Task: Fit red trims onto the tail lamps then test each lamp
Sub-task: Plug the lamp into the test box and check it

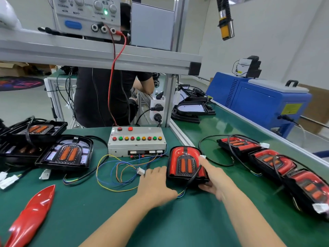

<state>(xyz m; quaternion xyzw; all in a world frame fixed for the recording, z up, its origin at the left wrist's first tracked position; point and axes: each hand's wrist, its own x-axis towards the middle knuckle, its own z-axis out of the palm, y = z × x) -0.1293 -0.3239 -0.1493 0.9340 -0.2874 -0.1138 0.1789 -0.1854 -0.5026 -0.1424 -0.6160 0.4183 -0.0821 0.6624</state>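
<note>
A tail lamp (185, 162) with a red trim fitted lies on the green mat in front of me, its black cable trailing toward me. My right hand (216, 180) grips its lower right corner, the index finger stretched toward its white plug (202, 156). My left hand (156, 186) rests on the mat just left of the lamp, fingertips at the tester's white connector (140, 171); whether it pinches it I cannot tell. The grey test box (137, 141) with coloured buttons stands behind. Untrimmed black lamps (65, 154) lie at left; trimmed lamps (272, 161) line the right.
A loose red trim piece (33, 213) lies at the near left. Coloured wires (115, 173) loop from the test box. A power supply (87, 16) sits on the shelf above, its red lead dropping down. Another person stands behind the bench. A blue machine (256, 100) is at right.
</note>
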